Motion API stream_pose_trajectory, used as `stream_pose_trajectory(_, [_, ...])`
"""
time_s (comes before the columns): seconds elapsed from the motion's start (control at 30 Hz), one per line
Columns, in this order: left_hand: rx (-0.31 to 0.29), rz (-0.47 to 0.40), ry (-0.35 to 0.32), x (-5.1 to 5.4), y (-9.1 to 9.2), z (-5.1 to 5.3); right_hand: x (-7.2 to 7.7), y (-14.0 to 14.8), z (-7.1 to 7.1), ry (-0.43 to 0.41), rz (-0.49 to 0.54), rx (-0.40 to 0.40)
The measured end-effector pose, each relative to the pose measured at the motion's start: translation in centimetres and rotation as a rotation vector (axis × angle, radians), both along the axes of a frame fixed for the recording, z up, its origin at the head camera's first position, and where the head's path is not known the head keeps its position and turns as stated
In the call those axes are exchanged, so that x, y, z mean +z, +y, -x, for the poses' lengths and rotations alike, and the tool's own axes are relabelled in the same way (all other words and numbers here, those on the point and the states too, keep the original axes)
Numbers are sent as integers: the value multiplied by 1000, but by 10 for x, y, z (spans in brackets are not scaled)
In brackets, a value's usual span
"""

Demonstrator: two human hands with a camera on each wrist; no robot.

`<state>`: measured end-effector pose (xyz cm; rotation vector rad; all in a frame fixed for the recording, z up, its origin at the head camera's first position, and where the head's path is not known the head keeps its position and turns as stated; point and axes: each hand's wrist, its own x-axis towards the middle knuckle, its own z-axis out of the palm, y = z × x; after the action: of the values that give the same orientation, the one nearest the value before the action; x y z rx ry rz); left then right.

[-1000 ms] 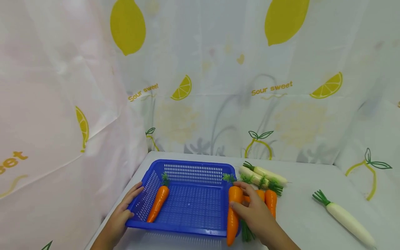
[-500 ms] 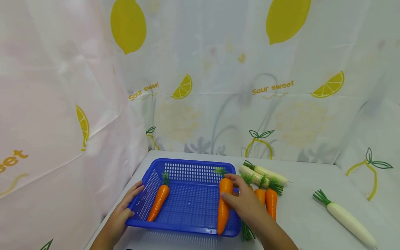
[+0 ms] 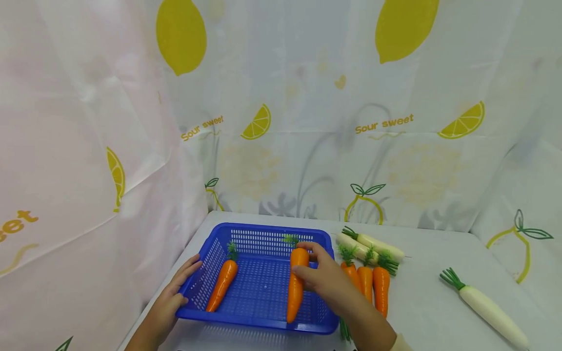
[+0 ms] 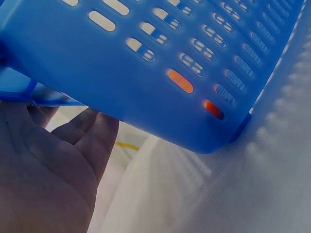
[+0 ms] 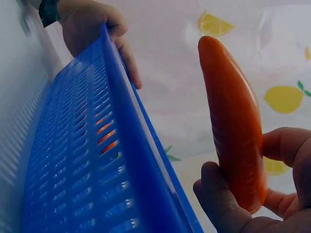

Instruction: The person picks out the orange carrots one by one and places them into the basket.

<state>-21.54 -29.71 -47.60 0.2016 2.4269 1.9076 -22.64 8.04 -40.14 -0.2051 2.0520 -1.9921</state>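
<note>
My right hand [image 3: 322, 273] pinches an orange carrot [image 3: 295, 290] between thumb and fingers near its leafy top. It holds the carrot over the right part of a blue plastic basket [image 3: 259, 324], thin end towards me. The right wrist view shows this carrot [image 5: 233, 121] above the basket's rim. My left hand [image 3: 169, 297] grips the basket's left rim near the front corner; in the left wrist view some of its fingers [image 4: 95, 141] are hidden by the basket wall. Inside the basket, along the left side, lies another carrot [image 3: 223, 285].
Right of the basket several carrots [image 3: 381, 290] lie side by side, partly behind my right forearm. Behind them are white radishes [image 3: 379, 245] with green stems. A separate white radish [image 3: 493, 312] lies farther right on the white table [image 3: 421, 282]. A lemon-print curtain [image 3: 307, 122] hangs behind.
My right hand has carried the carrot leftwards from the basket's right rim to over its inside. The carrots on the right show more now. My left hand and the basket have stayed in place.
</note>
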Motion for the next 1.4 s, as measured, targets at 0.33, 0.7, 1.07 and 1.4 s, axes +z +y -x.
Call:
stream_pose_trajectory(0.33, [-15,-20,9,0,-2,-2,1,-14,3,18,-100,4])
stream_pose_trajectory(0.7, [-18,-2,36,1,-2,-1,3,-34,10,29,-108,47])
stream_pose_trajectory(1.07, [-32,-15,53,0,1,-1,8,-53,18,9,-84,43])
stream_pose_trajectory(1.4, [-9,31,51,0,-2,-2,9,-66,25,15,-77,51])
